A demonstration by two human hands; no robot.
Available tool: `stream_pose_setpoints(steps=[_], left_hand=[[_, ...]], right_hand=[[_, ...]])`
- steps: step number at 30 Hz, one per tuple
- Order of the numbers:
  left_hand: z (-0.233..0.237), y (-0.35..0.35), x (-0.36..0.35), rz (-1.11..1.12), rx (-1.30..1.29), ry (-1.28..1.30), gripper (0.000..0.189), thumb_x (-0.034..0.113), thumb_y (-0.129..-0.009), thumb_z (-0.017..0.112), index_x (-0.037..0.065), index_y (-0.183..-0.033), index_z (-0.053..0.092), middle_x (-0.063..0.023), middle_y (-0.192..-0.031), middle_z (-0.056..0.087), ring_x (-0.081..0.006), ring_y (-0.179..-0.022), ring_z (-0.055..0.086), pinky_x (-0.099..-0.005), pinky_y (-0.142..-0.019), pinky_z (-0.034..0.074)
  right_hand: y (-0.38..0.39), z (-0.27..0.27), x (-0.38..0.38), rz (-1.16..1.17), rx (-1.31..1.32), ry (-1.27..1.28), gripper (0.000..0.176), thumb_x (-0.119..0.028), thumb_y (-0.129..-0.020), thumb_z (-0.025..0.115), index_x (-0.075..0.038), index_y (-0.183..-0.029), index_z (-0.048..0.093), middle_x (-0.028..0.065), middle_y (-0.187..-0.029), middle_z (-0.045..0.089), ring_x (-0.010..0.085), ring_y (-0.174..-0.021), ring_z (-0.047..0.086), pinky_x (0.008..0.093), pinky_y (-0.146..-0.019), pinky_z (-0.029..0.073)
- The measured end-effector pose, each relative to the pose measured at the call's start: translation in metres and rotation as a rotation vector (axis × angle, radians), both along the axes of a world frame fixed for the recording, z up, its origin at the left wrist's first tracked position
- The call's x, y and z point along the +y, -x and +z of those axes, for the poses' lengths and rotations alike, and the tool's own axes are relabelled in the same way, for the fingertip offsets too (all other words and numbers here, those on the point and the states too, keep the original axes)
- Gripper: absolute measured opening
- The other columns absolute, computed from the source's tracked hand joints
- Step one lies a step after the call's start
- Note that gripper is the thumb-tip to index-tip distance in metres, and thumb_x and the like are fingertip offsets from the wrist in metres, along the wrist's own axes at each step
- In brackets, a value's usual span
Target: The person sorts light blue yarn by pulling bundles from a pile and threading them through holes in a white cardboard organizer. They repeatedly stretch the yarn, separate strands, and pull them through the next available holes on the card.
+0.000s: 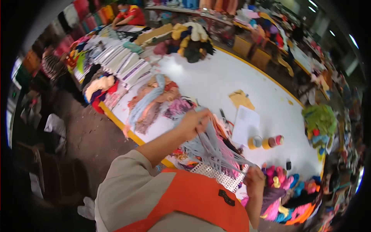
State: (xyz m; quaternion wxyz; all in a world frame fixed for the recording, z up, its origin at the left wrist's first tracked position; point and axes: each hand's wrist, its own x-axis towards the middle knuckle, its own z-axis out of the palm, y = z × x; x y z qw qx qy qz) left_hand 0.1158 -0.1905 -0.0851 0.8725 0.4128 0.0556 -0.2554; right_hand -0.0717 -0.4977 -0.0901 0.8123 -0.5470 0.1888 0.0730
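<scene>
The left hand [195, 123] is clenched on the grey-blue yarn strands [216, 149], which run taut toward four o'clock above the white perforated board [222, 177]. The right hand [253, 179] seems pinched shut on their lower end. Even tension would stop them tangling.

A bundle of strands [216, 149] is held stretched between the left hand [193, 123] and the right hand [254, 179], above a perforated board [222, 177] laid on the table [208, 81]; tape rolls [256, 142] are set beyond it, beside a paper sheet [245, 123].
</scene>
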Motion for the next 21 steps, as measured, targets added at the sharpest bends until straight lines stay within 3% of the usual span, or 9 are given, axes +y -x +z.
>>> stream_pose_setpoints(steps=[5, 6, 8, 10, 11, 12, 13, 15, 21], left_hand=[[0.017, -0.056, 0.122, 0.324, 0.078, 0.26, 0.014, 0.019, -0.098, 0.05, 0.007, -0.093, 0.053, 0.0075, -0.056, 0.035, -0.0054, -0.042, 0.03, -0.0205, -0.038, 0.024], [0.026, -0.062, 0.145, 0.396, 0.055, 0.266, 0.013, 0.018, -0.098, 0.049, 0.006, -0.093, 0.053, 0.0077, -0.057, 0.035, -0.005, -0.042, 0.03, -0.0203, -0.038, 0.024], [0.021, -0.086, 0.198, 0.512, 0.042, 0.28, 0.012, 0.016, -0.098, 0.047, 0.006, -0.094, 0.052, 0.0076, -0.056, 0.035, -0.0047, -0.041, 0.028, -0.0203, -0.037, 0.023], [0.034, -0.091, 0.23, 0.6, 0.029, 0.199, 0.011, 0.014, -0.1, 0.043, 0.006, -0.097, 0.05, 0.0075, -0.055, 0.033, -0.0043, -0.041, 0.027, -0.0212, -0.035, 0.021], [0.036, -0.095, 0.243, 0.658, 0.006, 0.156, 0.011, 0.015, -0.1, 0.043, 0.006, -0.098, 0.05, 0.0076, -0.055, 0.032, -0.0042, -0.041, 0.026, -0.021, -0.036, 0.02], [0.038, -0.097, 0.251, 0.713, -0.015, 0.113, 0.012, 0.016, -0.101, 0.042, 0.006, -0.098, 0.049, 0.0077, -0.055, 0.032, -0.004, -0.042, 0.025, -0.0209, -0.036, 0.019], [0.039, -0.099, 0.257, 0.716, -0.07, 0.088, 0.014, 0.018, -0.102, 0.042, 0.007, -0.098, 0.049, 0.0077, -0.056, 0.03, -0.0042, -0.042, 0.023, -0.0216, -0.037, 0.017], [0.048, -0.105, 0.267, 0.879, -0.164, -0.089, 0.014, 0.019, -0.102, 0.041, 0.007, -0.097, 0.049, 0.0076, -0.057, 0.03, -0.0048, -0.042, 0.024, -0.0222, -0.038, 0.017], [0.033, -0.101, 0.303, 0.981, -0.164, 0.099, 0.013, 0.017, -0.1, 0.043, 0.006, -0.098, 0.051, 0.0074, -0.057, 0.032, -0.0049, -0.041, 0.024, -0.0225, -0.038, 0.017]], right_hand=[[0.043, -0.046, -0.089, -0.217, 0.132, 0.223, 0.022, -0.031, -0.093, 0.059, -0.014, -0.08, 0.054, -0.007, -0.059, 0.034, 0.0042, -0.044, 0.032, 0.0206, -0.038, 0.028], [0.054, -0.067, -0.115, -0.176, 0.057, 0.494, 0.023, -0.033, -0.093, 0.058, -0.015, -0.08, 0.054, -0.0077, -0.059, 0.034, 0.0027, -0.045, 0.032, 0.02, -0.037, 0.027], [0.073, -0.081, -0.158, -0.396, 0.245, 0.359, 0.016, -0.028, -0.093, 0.058, -0.018, -0.081, 0.055, -0.008, -0.06, 0.038, 0.0022, -0.043, 0.03, 0.0202, -0.035, 0.024], [0.093, -0.094, -0.216, -0.406, 0.386, 0.469, 0.023, -0.03, -0.09, 0.06, -0.014, -0.075, 0.054, -0.002, -0.059, 0.043, 0.0116, -0.045, 0.038, 0.029, -0.039, 0.032], [0.108, -0.102, -0.248, -0.396, 0.381, 0.475, 0.023, -0.03, -0.09, 0.06, -0.014, -0.075, 0.054, -0.002, -0.059, 0.043, 0.0116, -0.045, 0.038, 0.029, -0.039, 0.032], [0.12, -0.098, -0.263, -0.368, 0.358, 0.62, 0.021, -0.029, -0.086, 0.066, -0.01, -0.092, 0.06, 0.0009, -0.067, 0.052, 0.0139, -0.054, 0.048, 0.0282, -0.048, 0.04], [0.124, -0.101, -0.274, -0.34, 0.332, 0.763, 0.035, -0.028, -0.082, 0.071, -0.006, -0.109, 0.066, 0.0037, -0.074, 0.061, 0.0162, -0.063, 0.058, 0.0275, -0.057, 0.047], [0.121, -0.116, -0.281, -0.297, 0.281, 0.836, 0.034, -0.028, -0.083, 0.071, -0.006, -0.107, 0.065, 0.0041, -0.073, 0.061, 0.0168, -0.062, 0.057, 0.0282, -0.057, 0.047], [0.107, -0.149, -0.262, -0.063, -0.003, 1.263, 0.026, -0.029, -0.084, 0.068, -0.006, -0.095, 0.062, 0.0061, -0.069, 0.056, 0.0206, -0.059, 0.053, 0.0327, -0.055, 0.044]])
